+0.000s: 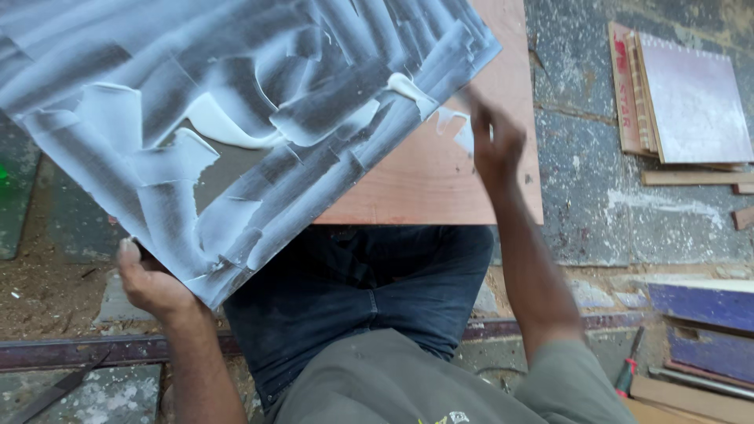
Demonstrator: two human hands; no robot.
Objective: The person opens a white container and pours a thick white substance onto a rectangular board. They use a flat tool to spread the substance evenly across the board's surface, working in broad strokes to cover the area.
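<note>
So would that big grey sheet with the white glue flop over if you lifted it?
Probably only a little: the grey sheet stays flat though the left hand holds just one corner. It looks thin, so likely light. The wet white glue would probably make it slippery and messy.

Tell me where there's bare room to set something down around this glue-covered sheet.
The plywood board is bare below the right hand, down to its near edge. The concrete floor between that board and the stack of panels is also open. The grey sheet is wet with white adhesive, held at its corner by the left hand. The lower right is crowded with boards.
</note>
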